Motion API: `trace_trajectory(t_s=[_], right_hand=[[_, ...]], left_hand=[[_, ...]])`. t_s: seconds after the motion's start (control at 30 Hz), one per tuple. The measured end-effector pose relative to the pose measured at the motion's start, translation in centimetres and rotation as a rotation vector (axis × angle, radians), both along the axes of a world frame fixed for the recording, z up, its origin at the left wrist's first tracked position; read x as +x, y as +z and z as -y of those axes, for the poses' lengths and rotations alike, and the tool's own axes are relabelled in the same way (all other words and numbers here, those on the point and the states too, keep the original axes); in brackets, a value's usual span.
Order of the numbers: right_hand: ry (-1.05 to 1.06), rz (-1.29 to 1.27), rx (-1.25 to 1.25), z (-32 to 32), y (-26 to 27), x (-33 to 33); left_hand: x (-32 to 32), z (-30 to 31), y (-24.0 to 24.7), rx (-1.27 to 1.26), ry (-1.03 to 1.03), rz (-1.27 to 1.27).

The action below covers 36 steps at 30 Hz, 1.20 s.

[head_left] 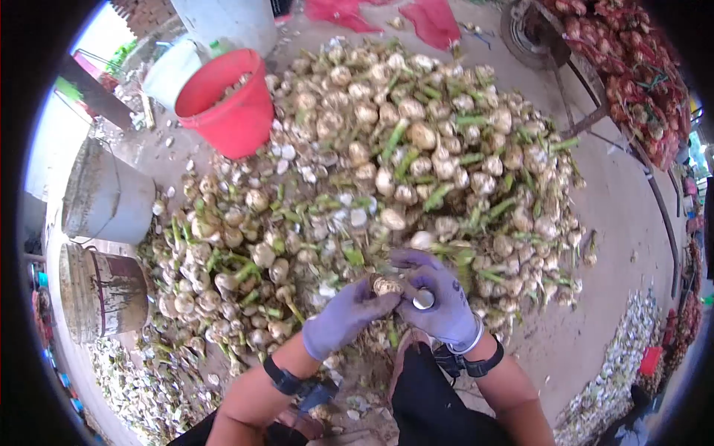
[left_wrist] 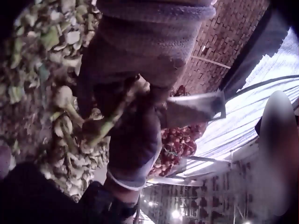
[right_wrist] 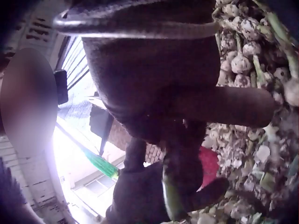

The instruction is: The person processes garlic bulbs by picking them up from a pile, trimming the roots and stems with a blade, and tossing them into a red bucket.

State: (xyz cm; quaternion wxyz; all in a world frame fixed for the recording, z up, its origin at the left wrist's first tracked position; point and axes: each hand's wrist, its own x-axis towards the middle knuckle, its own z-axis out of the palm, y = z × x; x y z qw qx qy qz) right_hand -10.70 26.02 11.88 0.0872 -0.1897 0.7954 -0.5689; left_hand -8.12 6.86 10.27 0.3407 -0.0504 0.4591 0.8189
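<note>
My left hand (head_left: 343, 320), in a purple glove, grips a garlic bulb (head_left: 387, 286) in front of my knees. Its green stem (left_wrist: 108, 125) slants down from between the hands in the left wrist view. The gloved right hand (head_left: 445, 306) is right against the bulb, its fingers curled round a tool with a cylindrical handle (right_wrist: 238, 106). The pale round end of that handle (head_left: 423, 299) faces up in the head view; the tool's working end is hidden by the hands. Below and ahead spreads a large heap of garlic bulbs (head_left: 416, 137) with cut stems.
A red bucket (head_left: 234, 123) stands at the heap's far left, with pale buckets (head_left: 111, 193) along the left side. Garlic scraps (head_left: 141, 386) litter the floor at lower left. Red net sacks (head_left: 632, 82) rest on a wheeled cart (head_left: 529, 37) at upper right.
</note>
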Motion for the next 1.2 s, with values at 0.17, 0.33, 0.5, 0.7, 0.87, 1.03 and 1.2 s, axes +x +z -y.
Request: trace_trajectory(t_s=[0.17,0.33,0.5,0.7,0.87,1.03,1.2], right_hand=[[0.133,-0.029,0.198,-1.7,-1.1,3.8],[0.179,-0.098,0.583,0.4,-0.5,6.2],[0.238,-0.055,0.624,1.0,0.3,5.9],[0.281,-0.146,0.605,-0.6,-3.6,5.4],[-0.151,0.320,0.660,-3.2,-8.1,4.2],[-0.150,0.486,0.504,0.3,-4.6,7.0],[0.083,0.785,0.496,2.9,-6.6,7.4]], left_hand=[[5.1,0.0,-0.2,-0.094,0.210,-0.044],[7.0,1.1,-1.2,-0.200,0.214,-0.065],[7.6,1.9,-4.5,0.262,0.296,0.603],[8.4,0.3,-0.6,0.164,0.264,0.053],[8.4,2.1,-3.5,-0.138,0.203,0.121],[7.1,1.1,-4.0,-0.875,0.377,-0.328],[6.9,-0.7,-1.1,0.065,1.009,0.036]])
